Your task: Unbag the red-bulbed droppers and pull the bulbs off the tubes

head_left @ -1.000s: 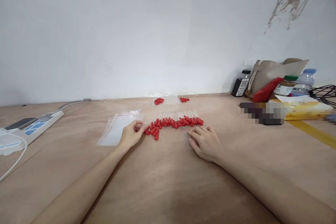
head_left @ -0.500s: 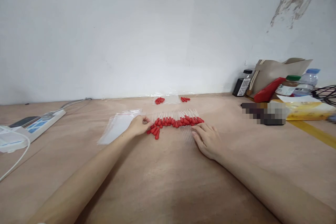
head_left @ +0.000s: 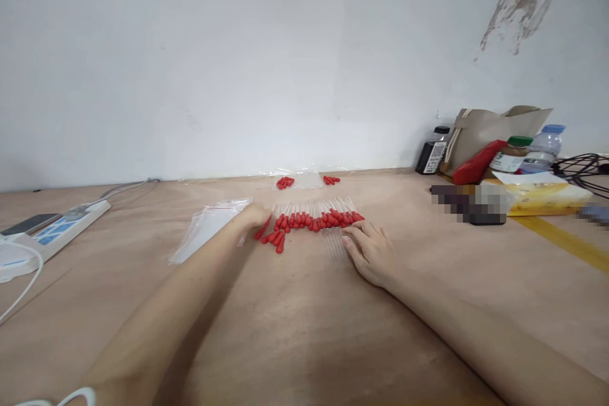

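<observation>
My left hand (head_left: 252, 219) is at the left end of a row of red rubber dropper bulbs (head_left: 316, 222). Its fingers are mostly hidden, and a blurred red dropper bulb (head_left: 263, 228) shows at its fingertips. From the row, thin clear tubes point toward the wall. Several loose bulbs (head_left: 280, 242) lie just in front of the row's left end. On the right, my right hand (head_left: 373, 250) rests on the table, fingers slightly bent and apart, fingertips by the row and beside clear thin tubes (head_left: 334, 246) that point toward me.
Clear zip bags (head_left: 207, 231) lie left of the row. Two small groups of red bulbs (head_left: 285, 183) sit near the wall by clear plastic. A power strip (head_left: 71, 225) is on the left. Bottles (head_left: 432, 152), a beige bag (head_left: 490, 130) and a yellow packet (head_left: 547, 195) stand at right.
My left hand has turned and shifted slightly left, with a red bulb now showing at its fingertips. My right hand stays in place. The whole view has shifted slightly.
</observation>
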Demonstrator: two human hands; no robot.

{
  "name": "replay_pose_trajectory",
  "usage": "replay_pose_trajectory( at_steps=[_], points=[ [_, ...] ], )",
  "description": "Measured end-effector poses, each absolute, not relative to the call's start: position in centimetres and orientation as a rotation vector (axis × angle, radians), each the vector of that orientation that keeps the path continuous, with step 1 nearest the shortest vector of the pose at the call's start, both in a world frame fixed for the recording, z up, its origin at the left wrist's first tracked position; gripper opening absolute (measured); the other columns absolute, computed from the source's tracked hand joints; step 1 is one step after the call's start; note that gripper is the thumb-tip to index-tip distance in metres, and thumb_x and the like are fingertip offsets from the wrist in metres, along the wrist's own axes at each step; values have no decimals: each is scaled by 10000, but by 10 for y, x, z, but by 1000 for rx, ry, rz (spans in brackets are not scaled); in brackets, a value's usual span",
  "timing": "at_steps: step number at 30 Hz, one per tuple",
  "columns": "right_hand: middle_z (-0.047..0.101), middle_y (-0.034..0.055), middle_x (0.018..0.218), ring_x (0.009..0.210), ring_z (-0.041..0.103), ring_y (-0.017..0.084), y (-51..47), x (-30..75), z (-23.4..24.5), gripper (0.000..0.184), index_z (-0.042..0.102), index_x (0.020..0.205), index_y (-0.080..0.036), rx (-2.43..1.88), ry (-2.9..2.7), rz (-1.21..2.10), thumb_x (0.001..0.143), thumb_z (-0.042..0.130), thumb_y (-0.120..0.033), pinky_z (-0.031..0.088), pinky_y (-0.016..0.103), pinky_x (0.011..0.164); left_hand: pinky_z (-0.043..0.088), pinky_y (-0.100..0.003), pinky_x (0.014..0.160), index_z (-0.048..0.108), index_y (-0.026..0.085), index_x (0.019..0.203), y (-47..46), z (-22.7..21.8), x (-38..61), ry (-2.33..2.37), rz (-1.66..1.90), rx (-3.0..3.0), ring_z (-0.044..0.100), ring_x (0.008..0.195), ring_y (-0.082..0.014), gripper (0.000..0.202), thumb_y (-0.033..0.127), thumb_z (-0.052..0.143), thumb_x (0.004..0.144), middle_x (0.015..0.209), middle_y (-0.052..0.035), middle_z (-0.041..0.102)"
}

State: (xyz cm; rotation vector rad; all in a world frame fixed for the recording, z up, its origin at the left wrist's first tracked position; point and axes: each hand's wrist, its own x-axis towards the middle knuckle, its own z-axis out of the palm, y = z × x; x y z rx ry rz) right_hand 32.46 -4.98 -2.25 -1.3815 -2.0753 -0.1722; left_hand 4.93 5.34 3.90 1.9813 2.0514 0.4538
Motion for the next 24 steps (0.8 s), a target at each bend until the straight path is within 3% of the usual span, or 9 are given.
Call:
replay_pose_trajectory(
  at_steps=[5, 7, 9, 13, 19, 24],
  points=[
    [553, 66, 1004, 939, 507, 199, -45, 326, -27, 270, 568, 990, -219, -1332, -1959, -120, 869, 357, -335, 354, 358, 799, 406, -248, 553, 510, 158, 626, 32, 67, 36, 2000, 665, 2087, 566, 628, -170, 267, 307, 361, 790, 642, -47, 598],
    [535, 84, 1045, 975, 497, 212, -45, 327, -27, 286, 523, 1065, -209, -1265, -1889, -106, 859, 372, -339, 364, 375, 826, 422, -230, 589, 495, 168, 790, 13, 68, 37, 1887, 789, 2154, 568, 669, -139, 251, 343, 321, 834, 756, -29, 606],
    [501, 108, 1099, 1014, 479, 218, -46, 328, -26, 342, 452, 1152, -191, -1168, -1831, -94, 851, 388, -340, 368, 385, 857, 424, -228, 569, 456, 176, 883, -10, 58, 44, 1575, 932, 2267, 552, 618, -123, 220, 365, 352, 842, 743, -11, 585],
    [469, 128, 1144, 1076, 436, 231, -53, 328, -20, 433, 404, 1198, -178, -1004, -1863, -140, 815, 463, -371, 349, 399, 890, 433, -255, 644, 453, 196, 926, -52, 22, 63, 1267, 935, 2425, 558, 696, -126, 150, 317, 414, 847, 777, -4, 584],
    [614, 34, 855, 870, 508, 182, -61, 321, -13, 226, 606, 908, -227, -805, -2225, -218, 767, 555, -396, 294, 395, 866, 447, -258, 642, 480, 186, 922, -68, -11, 75, 1138, 1106, 2592, 569, 710, -128, 159, 303, 511, 820, 790, -16, 596],
    [622, 6, 744, 777, 501, 145, -62, 310, -16, 181, 624, 926, -239, -744, -2306, -274, 814, 512, -327, 253, 401, 895, 439, -269, 666, 515, 177, 894, -62, -13, 83, 995, 1168, 2834, 543, 701, -134, 149, 287, 550, 801, 783, -22, 611]
  ],
)
